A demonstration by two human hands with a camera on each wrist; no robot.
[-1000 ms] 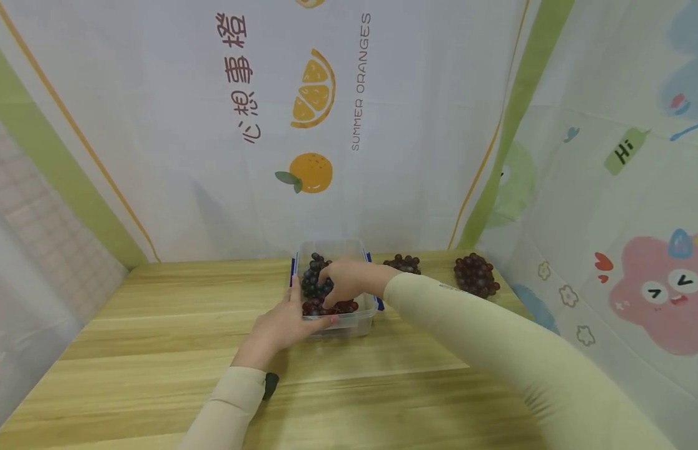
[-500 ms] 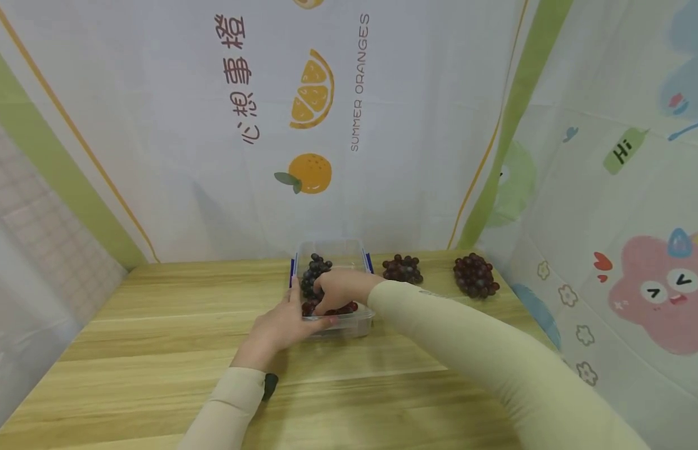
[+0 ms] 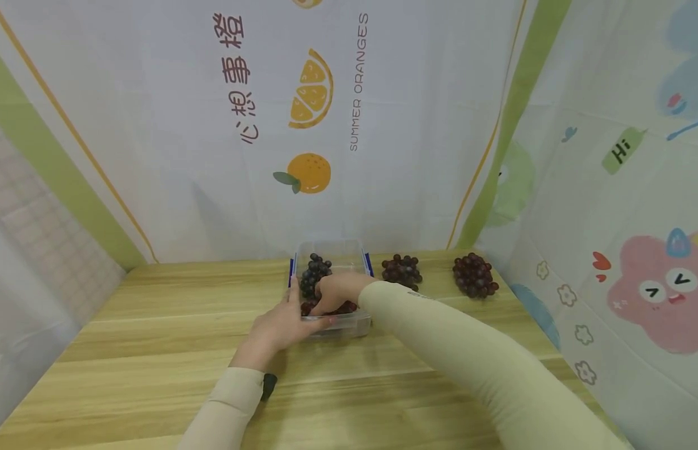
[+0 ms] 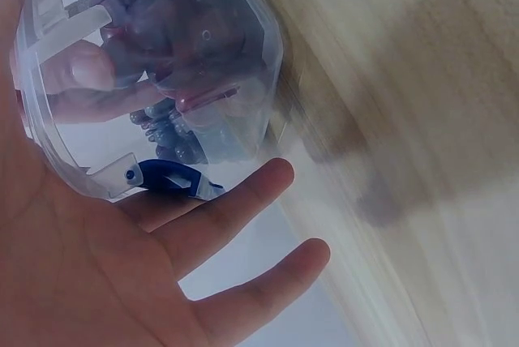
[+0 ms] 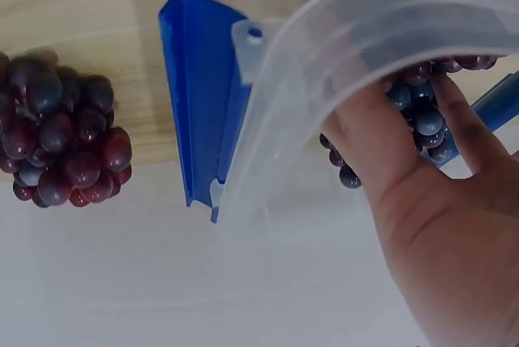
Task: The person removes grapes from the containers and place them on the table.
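Note:
A clear plastic container with blue side clips holds dark bluish grapes at its left and red grapes near its front. My left hand rests around the front left corner, thumb along the front rim; its fingers spread outside the wall in the left wrist view. Inside the container, my right hand has its fingers bent down around the red grapes. In the right wrist view, dark grapes show between its thumb and a finger. The grasping fingertips are mostly hidden.
Two reddish-purple grape bunches lie on the wooden table right of the container, one close and one farther. A white printed cloth hangs behind the table, with another cloth at the right.
My right hand has shifted left and slightly toward me inside the container, uncovering the nearer bunch on the table. My left hand has stayed at the corner.

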